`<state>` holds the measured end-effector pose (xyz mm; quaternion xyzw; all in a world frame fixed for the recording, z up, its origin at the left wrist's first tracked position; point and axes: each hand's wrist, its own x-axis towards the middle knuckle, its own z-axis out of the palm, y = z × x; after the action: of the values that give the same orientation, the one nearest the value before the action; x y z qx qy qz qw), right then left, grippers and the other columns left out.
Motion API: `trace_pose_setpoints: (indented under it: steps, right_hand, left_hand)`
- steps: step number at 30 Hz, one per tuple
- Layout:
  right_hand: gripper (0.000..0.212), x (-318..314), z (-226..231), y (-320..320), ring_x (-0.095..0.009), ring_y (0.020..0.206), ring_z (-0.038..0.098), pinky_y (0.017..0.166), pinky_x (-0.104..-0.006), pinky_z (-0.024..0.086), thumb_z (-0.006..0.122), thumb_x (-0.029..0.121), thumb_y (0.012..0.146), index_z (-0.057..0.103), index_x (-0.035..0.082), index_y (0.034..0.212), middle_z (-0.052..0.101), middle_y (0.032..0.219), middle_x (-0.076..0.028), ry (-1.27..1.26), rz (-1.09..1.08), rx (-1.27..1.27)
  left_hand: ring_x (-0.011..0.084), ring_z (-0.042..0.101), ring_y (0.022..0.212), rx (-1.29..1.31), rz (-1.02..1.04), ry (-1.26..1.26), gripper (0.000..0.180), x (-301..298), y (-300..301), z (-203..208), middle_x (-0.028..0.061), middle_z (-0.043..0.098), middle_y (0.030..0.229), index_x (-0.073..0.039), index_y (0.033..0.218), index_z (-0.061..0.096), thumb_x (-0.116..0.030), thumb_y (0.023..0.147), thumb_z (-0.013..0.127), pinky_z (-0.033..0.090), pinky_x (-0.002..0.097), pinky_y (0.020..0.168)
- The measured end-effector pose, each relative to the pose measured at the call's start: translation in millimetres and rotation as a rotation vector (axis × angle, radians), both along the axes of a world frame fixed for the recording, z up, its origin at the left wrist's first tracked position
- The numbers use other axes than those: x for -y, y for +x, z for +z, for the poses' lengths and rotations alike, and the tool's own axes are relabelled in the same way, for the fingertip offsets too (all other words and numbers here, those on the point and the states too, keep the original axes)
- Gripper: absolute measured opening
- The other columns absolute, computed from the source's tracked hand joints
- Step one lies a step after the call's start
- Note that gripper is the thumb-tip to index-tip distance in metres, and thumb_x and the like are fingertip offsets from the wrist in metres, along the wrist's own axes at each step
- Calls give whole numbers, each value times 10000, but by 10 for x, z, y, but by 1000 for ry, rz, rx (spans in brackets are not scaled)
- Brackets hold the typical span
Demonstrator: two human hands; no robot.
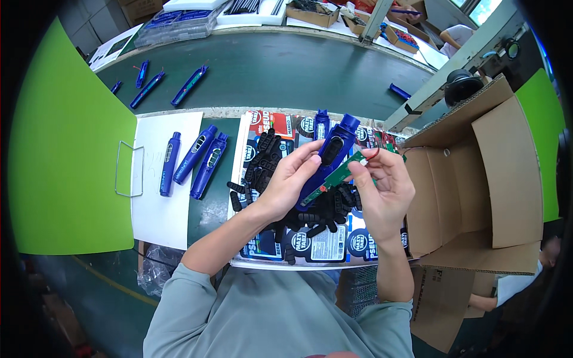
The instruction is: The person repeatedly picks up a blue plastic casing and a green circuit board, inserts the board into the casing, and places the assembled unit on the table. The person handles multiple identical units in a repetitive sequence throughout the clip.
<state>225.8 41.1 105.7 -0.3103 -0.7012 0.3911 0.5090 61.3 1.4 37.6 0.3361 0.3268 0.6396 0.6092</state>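
My left hand is closed around a blue plastic casing, long and tilted, with a black button pad set in its oval window. A narrow green circuit board is pinched in the fingers of my right hand, lying along the casing's right side. Thin red wire shows at the board's upper end. Under and around both hands, black rubber button pads are heaped on a printed sheet. Another blue casing stands just beyond the held one.
Three blue casings rest on white paper at left, by a green panel. An open cardboard box stands at right. Across the back, a green conveyor belt carries more casings. Other people's arms show at the upper and lower right.
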Motion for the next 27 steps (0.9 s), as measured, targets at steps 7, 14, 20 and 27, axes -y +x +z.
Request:
trace_pose_setpoints:
  steps: [7, 14, 20, 27]
  right_hand:
    - [223, -44, -112, -59, -131, 784, 707, 697, -250, 570, 756, -20, 884, 657, -57, 1081, 697, 977, -103, 0, 18, 28]
    - [218, -57, -94, -59, -129, 807, 705, 704, -255, 576, 743, -14, 900, 649, -55, 1092, 697, 976, -99, -47, 38, 46]
    - [212, -66, -102, -47, -128, 817, 701, 709, -261, 581, 742, -9, 905, 650, -59, 1090, 695, 980, -100, -42, 39, 21]
    - [209, -63, -110, -24, -131, 801, 700, 697, -260, 585, 738, -16, 905, 653, -63, 1090, 696, 985, -109, -7, 36, 38]
  left_hand:
    - [68, 614, 976, -25, 12, -14, 414, 35, -22, 44, 51, 660, 1188, -8, 1455, 492, -196, 1087, 492, 530, 248, 801]
    - [57, 615, 966, -45, -17, 2, 413, 30, -22, 54, 45, 671, 1170, -1, 1449, 508, -199, 1086, 492, 524, 237, 819]
    - [61, 621, 977, -50, -20, -1, 415, 21, -1, 66, 52, 674, 1168, 4, 1448, 510, -196, 1085, 491, 520, 240, 844]
    - [76, 626, 1003, -26, -50, -2, 413, 23, 9, 107, 56, 672, 1182, 3, 1450, 510, -186, 1084, 487, 520, 255, 866]
